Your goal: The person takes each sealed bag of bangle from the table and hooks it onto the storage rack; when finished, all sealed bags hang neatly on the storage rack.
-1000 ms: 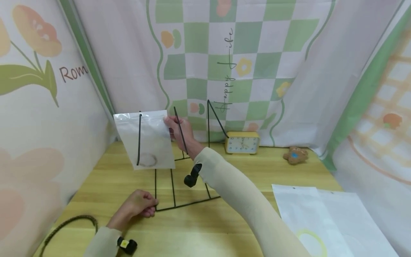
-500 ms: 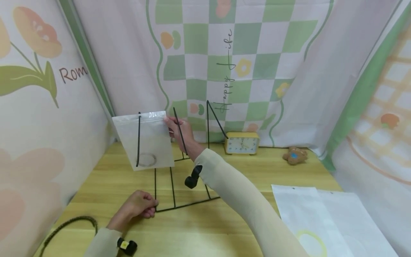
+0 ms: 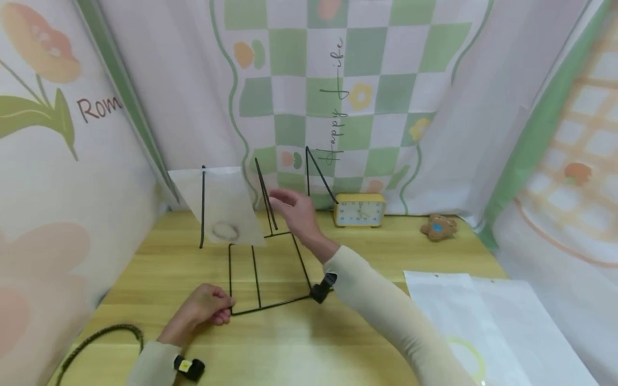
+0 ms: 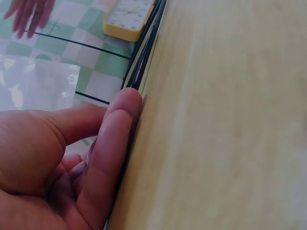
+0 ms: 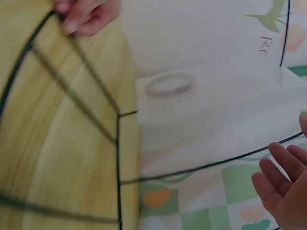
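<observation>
A black wire display rack point(image 3: 256, 273) stands on the wooden table, with several upright prongs. On its left prong hangs a translucent zip bag point(image 3: 193, 187), its lower edge slanting; a thin ring point(image 3: 225, 231) lies in its bottom. My left hand point(image 3: 205, 305) pinches the front left corner of the rack's base, and the left wrist view shows thumb and fingers point(image 4: 112, 148) right at the dark wire. My right hand point(image 3: 300, 214) is off the bag, beside the middle prong, its fingers extended and apart in the right wrist view.
Behind the rack's right side is a yellow alarm clock point(image 3: 359, 210), with a brown plush toy point(image 3: 438, 228) farther right. Two flat white bags point(image 3: 526, 321) lie at the front right, one with a yellow ring. A dark braided band point(image 3: 96, 332) lies at the front left.
My right hand has let go of the bag's upper right corner and moved right. The bag stays hanging and swings at its lower edge. My left hand keeps its hold.
</observation>
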`<state>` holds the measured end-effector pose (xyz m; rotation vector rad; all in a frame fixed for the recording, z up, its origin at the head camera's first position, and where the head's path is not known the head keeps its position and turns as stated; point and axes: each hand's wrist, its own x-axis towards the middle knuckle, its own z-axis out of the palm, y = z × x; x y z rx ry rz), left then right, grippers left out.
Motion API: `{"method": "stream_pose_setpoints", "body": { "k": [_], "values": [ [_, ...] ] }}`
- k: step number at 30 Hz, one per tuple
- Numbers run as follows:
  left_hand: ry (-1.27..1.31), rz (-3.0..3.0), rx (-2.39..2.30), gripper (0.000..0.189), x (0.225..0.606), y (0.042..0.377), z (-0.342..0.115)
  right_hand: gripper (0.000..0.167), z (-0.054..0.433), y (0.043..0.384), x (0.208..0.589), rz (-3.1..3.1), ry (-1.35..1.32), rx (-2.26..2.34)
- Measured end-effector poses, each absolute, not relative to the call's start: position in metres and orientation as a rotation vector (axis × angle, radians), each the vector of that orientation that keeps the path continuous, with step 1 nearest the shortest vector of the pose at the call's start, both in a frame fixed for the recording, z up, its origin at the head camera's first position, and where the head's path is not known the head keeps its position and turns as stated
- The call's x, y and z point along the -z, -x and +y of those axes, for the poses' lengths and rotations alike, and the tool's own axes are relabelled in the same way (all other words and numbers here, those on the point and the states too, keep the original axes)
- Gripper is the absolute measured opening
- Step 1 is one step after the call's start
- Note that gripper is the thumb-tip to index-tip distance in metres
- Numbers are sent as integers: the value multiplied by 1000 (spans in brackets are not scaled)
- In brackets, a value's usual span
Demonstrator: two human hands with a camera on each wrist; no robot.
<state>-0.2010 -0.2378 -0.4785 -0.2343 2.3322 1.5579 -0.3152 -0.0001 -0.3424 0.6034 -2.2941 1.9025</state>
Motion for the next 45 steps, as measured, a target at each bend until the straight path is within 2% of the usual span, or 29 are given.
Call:
{"method": "stream_pose_setpoints", "body": {
  "k": [7,12,24,31,45],
  "values": [
    [225,2321,-1552,15,480,198,-241,38,52,289,364,-2444,-812,-1492],
    [225,2326,-1541,14,480,199,-239,36,86,269,368,-2517,-804,-1389],
    [221,2303,-1552,15,486,196,-233,39,175,239,382,-2703,-598,-1274],
    [221,2300,-1551,15,486,198,-229,42,223,225,399,-2753,-387,-1193],
    [224,2333,-1536,16,479,201,-239,57,314,223,416,-2897,-119,-867]
  ]
}}
